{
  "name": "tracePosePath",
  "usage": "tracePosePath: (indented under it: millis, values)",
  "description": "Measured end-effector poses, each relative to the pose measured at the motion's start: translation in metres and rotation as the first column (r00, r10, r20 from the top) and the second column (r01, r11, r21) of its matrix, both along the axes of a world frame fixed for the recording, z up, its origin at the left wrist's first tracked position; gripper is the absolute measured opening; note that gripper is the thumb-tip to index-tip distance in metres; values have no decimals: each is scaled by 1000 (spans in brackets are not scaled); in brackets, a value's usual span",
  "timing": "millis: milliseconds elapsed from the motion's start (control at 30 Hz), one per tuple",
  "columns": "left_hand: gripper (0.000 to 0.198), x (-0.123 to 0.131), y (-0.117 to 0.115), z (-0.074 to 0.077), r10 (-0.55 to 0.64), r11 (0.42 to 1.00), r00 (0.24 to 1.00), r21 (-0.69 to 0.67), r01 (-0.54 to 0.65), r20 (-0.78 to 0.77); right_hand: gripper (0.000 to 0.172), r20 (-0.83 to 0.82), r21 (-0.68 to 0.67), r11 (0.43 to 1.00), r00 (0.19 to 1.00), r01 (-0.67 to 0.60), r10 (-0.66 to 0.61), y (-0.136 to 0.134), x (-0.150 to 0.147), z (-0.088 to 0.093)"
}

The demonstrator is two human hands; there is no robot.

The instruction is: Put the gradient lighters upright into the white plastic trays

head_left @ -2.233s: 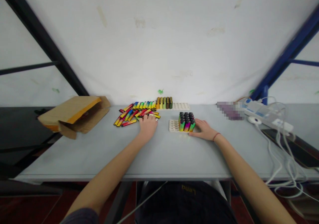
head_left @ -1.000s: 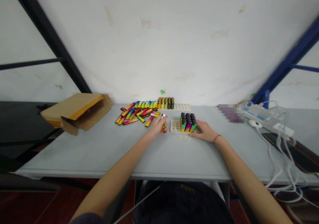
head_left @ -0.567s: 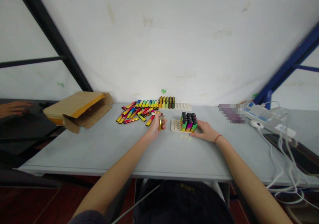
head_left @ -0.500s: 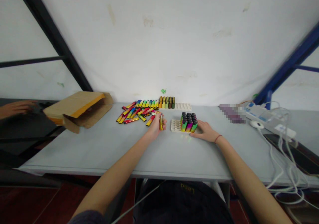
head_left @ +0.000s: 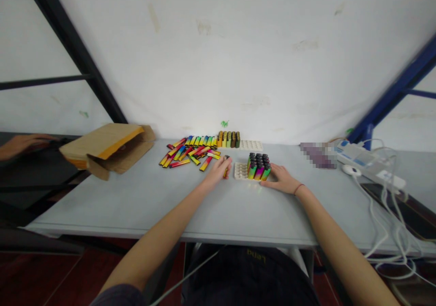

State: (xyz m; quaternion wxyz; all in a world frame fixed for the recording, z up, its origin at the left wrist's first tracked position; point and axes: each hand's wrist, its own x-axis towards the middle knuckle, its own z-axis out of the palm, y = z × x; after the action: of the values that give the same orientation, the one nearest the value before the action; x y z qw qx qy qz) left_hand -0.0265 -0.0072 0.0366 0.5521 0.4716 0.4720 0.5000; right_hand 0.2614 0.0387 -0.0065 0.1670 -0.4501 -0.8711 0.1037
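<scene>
My left hand (head_left: 218, 172) is closed around a yellow lighter (head_left: 225, 171), held upright just left of the white tray (head_left: 240, 171). Several green, purple and yellow lighters (head_left: 259, 168) with black tops stand in the tray's right part, while bare sockets show on its left. My right hand (head_left: 282, 179) rests at the tray's right side, thumb and fingers spread along the tray and its lighters. Left of my left hand lies a loose pile of red, yellow and blue lighters (head_left: 185, 154).
Along the wall stand more lighters in rows (head_left: 229, 139), beside a white tray with bare sockets (head_left: 251, 145). An open cardboard box (head_left: 109, 147) is on the left. Cables and a power strip (head_left: 371, 165) lie right, near a dark phone-like slab (head_left: 405, 210). Another person's hand (head_left: 25, 143) shows far left.
My left hand has moved slightly right, toward the tray, with the lighter in it. My right hand stays in place at the tray. The other person's hand has shifted a little.
</scene>
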Motion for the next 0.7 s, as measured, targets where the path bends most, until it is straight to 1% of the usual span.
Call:
tracePosePath:
  millis: [100, 200, 267, 367, 467, 567, 700]
  values:
    - [37, 0, 1, -2, 21, 1000, 997, 24, -19, -75, 69, -1, 3, 1000, 1000, -10, 10, -1, 0, 1]
    - [29, -1, 2, -2, 54, 997, 986, 66, -44, -156, 69, -3, 7, 1000, 1000, -5, 5, 0, 0, 1]
    - [23, -2, 3, -2, 70, 991, 975, 126, -44, -211, 68, -5, 9, 1000, 1000, -5, 5, 0, 0, 0]
    - [20, -4, 4, -3, 107, 967, 952, 253, -34, -285, 68, -10, 13, 1000, 1000, -7, 7, 0, 0, -1]
    - [19, -5, 3, -5, 155, 945, 937, 324, -48, -314, 69, -7, 9, 1000, 1000, -1, 1, 1, 0, -1]
    - [20, -6, 4, -7, 163, 943, 935, 329, -53, -315, 68, -3, 3, 1000, 1000, -2, 2, 1, 0, 0]
    - [21, -6, 7, -13, 160, 955, 946, 286, -76, -281, 67, -12, 9, 1000, 1000, -13, 13, 0, 0, 0]
